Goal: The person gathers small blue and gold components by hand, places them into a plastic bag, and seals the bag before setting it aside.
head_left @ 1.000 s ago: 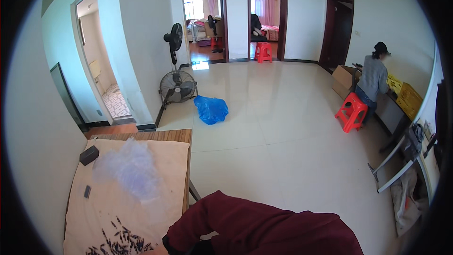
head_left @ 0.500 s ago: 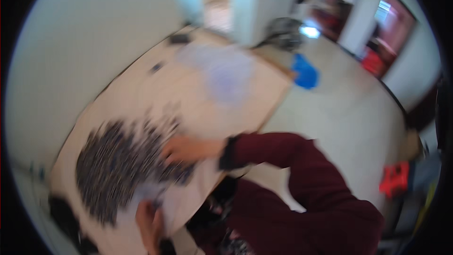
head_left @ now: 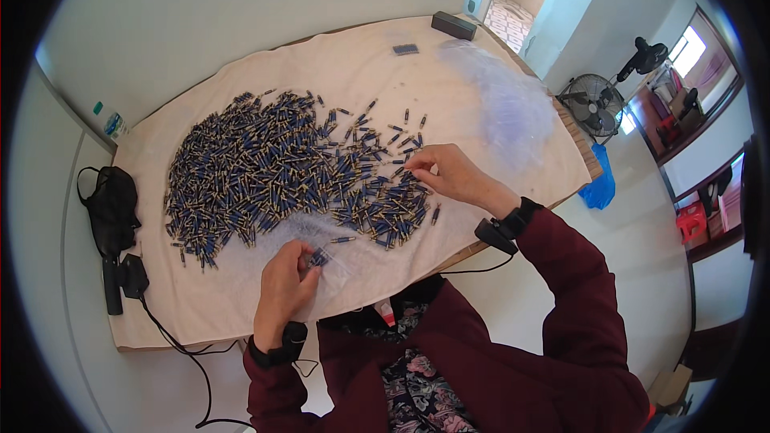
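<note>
A large heap of small blue cylinders with brass-coloured ends (head_left: pixel 249 164) covers the left and middle of the cloth-covered table. At its near edge lies a thin clear plastic bag (head_left: pixel 341 266), partly beneath my left hand. My left hand (head_left: pixel 285 282) is closed on the bag, with a few blue cylinders (head_left: pixel 319 257) by its fingertips. Over the heap's right edge, my right hand (head_left: pixel 459 176) has its thumb and index finger pinched together among scattered cylinders. Whatever is between those fingertips is too small to make out.
Crumpled clear plastic (head_left: pixel 513 108) lies at the table's far right. A dark box (head_left: pixel 453 26) and a small flat grey piece (head_left: pixel 406 50) are at the back. A black pouch (head_left: pixel 111 210) and cables border the left side. A fan (head_left: pixel 593 104) stands beyond the table.
The view has turned and sharpened from a blur. My right hand has shifted from over the heap's near right part to its outer right edge. My left hand stays by the bag.
</note>
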Demonstrator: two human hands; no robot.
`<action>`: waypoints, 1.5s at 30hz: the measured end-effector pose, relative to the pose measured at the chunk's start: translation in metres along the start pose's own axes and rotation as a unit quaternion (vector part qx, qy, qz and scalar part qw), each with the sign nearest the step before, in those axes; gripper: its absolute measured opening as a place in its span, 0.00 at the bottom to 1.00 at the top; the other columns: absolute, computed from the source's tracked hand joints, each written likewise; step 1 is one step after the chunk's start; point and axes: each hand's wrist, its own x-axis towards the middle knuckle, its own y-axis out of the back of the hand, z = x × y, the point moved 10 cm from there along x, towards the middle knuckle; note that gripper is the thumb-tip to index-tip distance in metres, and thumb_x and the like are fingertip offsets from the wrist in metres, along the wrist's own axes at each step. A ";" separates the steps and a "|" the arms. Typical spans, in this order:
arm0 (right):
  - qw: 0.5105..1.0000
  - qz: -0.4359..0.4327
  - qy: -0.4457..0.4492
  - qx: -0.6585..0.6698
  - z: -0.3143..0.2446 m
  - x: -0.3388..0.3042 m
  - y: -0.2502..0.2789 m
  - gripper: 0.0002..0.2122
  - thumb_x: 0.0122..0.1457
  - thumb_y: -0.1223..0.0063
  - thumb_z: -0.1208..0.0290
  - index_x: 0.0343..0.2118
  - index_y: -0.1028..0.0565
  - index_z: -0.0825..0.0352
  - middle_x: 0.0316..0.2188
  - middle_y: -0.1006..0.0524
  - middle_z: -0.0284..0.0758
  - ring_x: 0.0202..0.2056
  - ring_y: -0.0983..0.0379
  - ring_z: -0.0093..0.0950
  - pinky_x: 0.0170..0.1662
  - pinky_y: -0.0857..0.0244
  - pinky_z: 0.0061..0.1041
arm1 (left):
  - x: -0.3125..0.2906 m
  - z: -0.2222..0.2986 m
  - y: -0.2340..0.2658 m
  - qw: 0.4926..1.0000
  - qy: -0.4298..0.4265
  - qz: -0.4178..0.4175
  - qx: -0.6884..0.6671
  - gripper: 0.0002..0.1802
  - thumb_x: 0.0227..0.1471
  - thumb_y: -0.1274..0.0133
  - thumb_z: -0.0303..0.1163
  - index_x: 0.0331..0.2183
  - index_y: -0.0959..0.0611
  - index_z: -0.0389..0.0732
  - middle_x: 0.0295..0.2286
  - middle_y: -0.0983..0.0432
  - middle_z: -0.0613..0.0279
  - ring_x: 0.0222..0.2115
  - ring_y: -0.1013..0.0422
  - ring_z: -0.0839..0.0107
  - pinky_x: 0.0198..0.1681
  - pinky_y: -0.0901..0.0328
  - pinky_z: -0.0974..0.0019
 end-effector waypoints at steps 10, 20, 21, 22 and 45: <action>0.982 -0.029 0.012 -0.187 -0.016 0.015 -0.030 0.08 0.47 0.39 0.69 0.27 0.22 0.69 0.24 0.22 0.41 0.29 0.25 0.36 0.34 0.33 0.30 | 0.002 0.002 -0.003 1.000 0.004 0.003 0.010 0.17 0.38 0.42 0.23 0.35 0.25 0.38 0.20 0.34 0.62 0.20 0.36 0.69 0.25 0.39 0.68; 0.942 -0.233 -0.072 -0.229 0.001 0.039 -0.061 0.06 0.42 0.40 0.73 0.22 0.22 0.70 0.20 0.23 0.42 0.24 0.25 0.35 0.29 0.33 0.29 | 0.000 0.004 -0.002 1.000 -0.014 0.019 0.021 0.16 0.39 0.42 0.23 0.35 0.25 0.38 0.20 0.35 0.63 0.20 0.37 0.70 0.25 0.39 0.69; 0.942 -0.231 -0.075 -0.231 0.000 0.039 -0.061 0.06 0.42 0.41 0.73 0.22 0.22 0.70 0.20 0.23 0.42 0.24 0.26 0.34 0.29 0.33 0.29 | -0.001 0.004 -0.002 0.999 -0.014 0.020 0.021 0.16 0.39 0.42 0.23 0.35 0.25 0.38 0.20 0.34 0.63 0.20 0.36 0.69 0.25 0.39 0.69; 0.942 -0.231 -0.074 -0.232 0.001 0.038 -0.060 0.06 0.42 0.41 0.73 0.22 0.22 0.70 0.20 0.23 0.42 0.24 0.26 0.34 0.29 0.33 0.29 | -0.001 0.004 -0.002 0.999 -0.015 0.021 0.021 0.16 0.39 0.42 0.23 0.35 0.25 0.38 0.20 0.34 0.62 0.20 0.36 0.69 0.25 0.39 0.68; 0.953 -0.001 0.261 -0.154 -0.031 0.011 -0.082 0.09 0.52 0.57 0.70 0.26 0.30 0.73 0.28 0.29 0.49 0.34 0.32 0.47 0.37 0.36 0.40 | -0.040 -0.036 0.007 0.998 0.037 -0.008 0.053 0.10 0.56 0.50 0.32 0.37 0.28 0.37 0.23 0.37 0.59 0.25 0.40 0.63 0.31 0.57 0.54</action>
